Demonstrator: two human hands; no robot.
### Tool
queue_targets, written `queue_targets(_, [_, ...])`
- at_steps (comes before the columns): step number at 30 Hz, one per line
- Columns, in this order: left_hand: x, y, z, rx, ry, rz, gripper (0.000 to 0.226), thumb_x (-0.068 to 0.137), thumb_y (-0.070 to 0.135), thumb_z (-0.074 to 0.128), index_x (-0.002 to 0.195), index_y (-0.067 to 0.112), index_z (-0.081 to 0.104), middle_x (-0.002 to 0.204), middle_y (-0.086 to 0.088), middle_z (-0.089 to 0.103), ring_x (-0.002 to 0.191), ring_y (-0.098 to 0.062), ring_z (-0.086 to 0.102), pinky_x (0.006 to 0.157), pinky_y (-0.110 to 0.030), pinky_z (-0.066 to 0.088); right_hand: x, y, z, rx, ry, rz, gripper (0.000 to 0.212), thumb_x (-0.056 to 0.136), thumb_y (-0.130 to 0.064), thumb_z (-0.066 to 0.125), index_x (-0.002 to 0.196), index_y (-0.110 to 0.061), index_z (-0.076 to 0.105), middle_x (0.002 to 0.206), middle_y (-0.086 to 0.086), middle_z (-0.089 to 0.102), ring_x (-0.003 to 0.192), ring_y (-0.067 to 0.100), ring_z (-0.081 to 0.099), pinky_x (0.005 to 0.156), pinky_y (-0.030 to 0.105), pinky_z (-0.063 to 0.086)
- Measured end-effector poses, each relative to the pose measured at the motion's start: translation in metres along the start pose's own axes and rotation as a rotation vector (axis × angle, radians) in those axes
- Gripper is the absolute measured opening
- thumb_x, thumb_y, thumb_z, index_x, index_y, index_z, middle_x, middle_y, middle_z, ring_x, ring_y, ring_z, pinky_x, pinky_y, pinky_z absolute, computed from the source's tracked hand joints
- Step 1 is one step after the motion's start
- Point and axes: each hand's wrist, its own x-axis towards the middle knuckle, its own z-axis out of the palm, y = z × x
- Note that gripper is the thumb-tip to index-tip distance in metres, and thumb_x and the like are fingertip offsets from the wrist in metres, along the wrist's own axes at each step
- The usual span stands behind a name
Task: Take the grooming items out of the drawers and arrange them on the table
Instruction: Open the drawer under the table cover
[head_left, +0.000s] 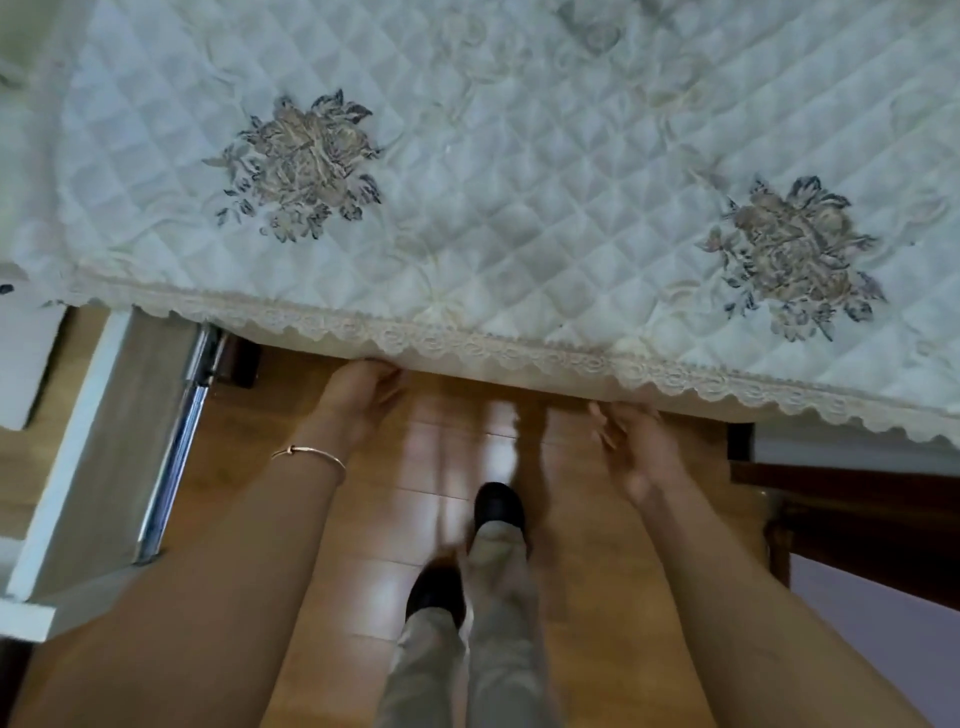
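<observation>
1. L hand (358, 395): reaches up to the lace trim (467, 345) on the near edge of the cloth. Fingertips touch the trim and go out of sight beneath it, so I can't tell if it grips anything
2. R hand (636, 447): just under the same trim, further right and well apart from the L. Fingers spread & relaxed, holding nothing; somewhat blurred
3. Thin bracelet (311, 454) sits on the L wrist
4. Worktop (519, 182): fills the upper half of my view, covered by a pale quilted cloth (571, 249) w/ two embroidered flower motifs, one on the left (301, 166), one on the right (795, 254)
5. Drawer (114, 441): pulled out on the left of my view, just beside the L forearm. White top edge, grey-brown side, chrome runner (182, 447) along it. Can't make out what lies inside from this angle
6. Floor (597, 545): glossy wood boards w/ bright glare between the arms
7. Two black shoes (498, 506) & beige trouser legs (493, 670) stand on the floor between the forearms, one foot ahead of the other
8. Dark wooden furniture (857, 514) on the right, below the cloth's edge, near the R forearm
</observation>
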Motion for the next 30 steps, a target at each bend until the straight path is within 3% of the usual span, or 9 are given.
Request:
queue_targets(2, [-0.003,-0.002,-0.004,-0.029,-0.011,-0.017,0.029,0.089,-0.002,0.037,0.07,0.017,0.05,0.063,0.004,0.066,0.06,-0.003,0.065,0.066,-0.023,0.043,-0.003,0.003,0.0,0.065,-0.013,-0.007,0.018,0.093,-0.002,0.04,0.085,-0.017,0.048,0.086,0.001,0.057,0.084,0.009,0.06,0.075,0.023,0.044])
queue_targets(4, [-0.009,-0.008,-0.008,-0.087,-0.044,-0.043,0.03,0.09,-0.002,0.035,0.072,0.017,0.05,0.072,0.005,0.066,0.073,-0.004,0.064,0.068,-0.023,0.041,-0.01,0.008,0.0,0.114,-0.024,-0.01,0.017,0.093,-0.004,0.04,0.103,-0.016,0.047,0.089,0.0,0.057,0.085,0.009,0.059,0.085,0.026,0.043])
queue_targets(8, [-0.025,-0.024,-0.02,-0.151,-0.09,-0.072,0.03,0.092,-0.001,0.03,0.074,0.014,0.048,0.084,0.001,0.058,0.081,-0.01,0.059,0.072,-0.025,0.042,-0.03,0.023,-0.006,0.14,-0.022,-0.008,0.041,0.094,-0.004,0.04,0.133,-0.013,0.035,0.091,-0.001,0.058,0.086,0.011,0.058,0.093,0.03,0.041])
queue_targets(10, [-0.032,-0.036,-0.03,-0.121,-0.118,-0.082,0.029,0.093,0.002,0.03,0.074,0.015,0.048,0.084,0.001,0.057,0.083,-0.01,0.06,0.069,-0.025,0.043,-0.042,0.036,-0.013,0.145,-0.012,0.012,0.042,0.094,-0.005,0.04,0.135,-0.012,0.035,0.096,0.002,0.059,0.091,0.014,0.059,0.096,0.031,0.042])
queue_targets(13, [-0.046,-0.056,-0.048,-0.069,-0.109,-0.099,0.03,0.094,0.005,0.028,0.071,0.015,0.045,0.081,0.001,0.055,0.08,-0.011,0.059,0.064,-0.024,0.039,-0.065,0.058,-0.026,0.154,-0.016,0.041,0.03,0.095,-0.007,0.034,0.124,-0.011,0.042,0.12,0.008,0.057,0.089,0.015,0.059,0.077,0.027,0.046])
queue_targets(18, [-0.092,-0.086,-0.076,-0.024,-0.159,-0.089,0.028,0.094,0.007,0.035,0.072,0.014,0.051,0.076,0.0,0.055,0.074,-0.014,0.056,0.056,-0.021,0.037,-0.109,0.091,-0.046,0.131,-0.002,0.06,0.033,0.097,-0.007,0.034,0.13,-0.009,0.038,0.132,0.008,0.049,0.113,0.026,0.052,0.093,0.035,0.04])
queue_targets(22, [-0.158,-0.092,-0.094,0.464,-0.07,0.31,0.018,0.092,0.01,0.049,0.083,0.019,0.062,0.086,0.004,0.062,0.082,-0.015,0.058,0.069,-0.02,0.043,-0.157,0.104,-0.05,-0.535,0.085,-0.066,0.03,0.094,-0.013,0.045,0.122,-0.003,0.048,0.125,0.015,0.056,0.102,0.024,0.055,0.097,0.038,0.044])
queue_targets(27, [-0.211,-0.062,-0.112,1.049,0.009,1.071,0.03,0.089,0.004,0.047,0.116,0.008,0.058,0.116,-0.001,0.059,0.11,-0.007,0.049,0.097,-0.02,0.037,-0.226,0.086,-0.05,-1.173,0.037,-0.822,0.03,0.09,-0.014,0.05,0.12,-0.015,0.056,0.117,0.001,0.061,0.106,0.007,0.051,0.09,0.02,0.038])
queue_targets(30, [-0.199,-0.042,-0.103,1.316,0.064,1.129,0.041,0.09,0.016,0.043,0.129,0.004,0.049,0.134,-0.014,0.051,0.128,-0.025,0.041,0.11,-0.032,0.027,-0.227,0.06,-0.048,-1.288,0.148,-1.049,0.037,0.09,-0.015,0.05,0.127,-0.013,0.05,0.129,0.005,0.054,0.121,0.015,0.045,0.101,0.027,0.035])
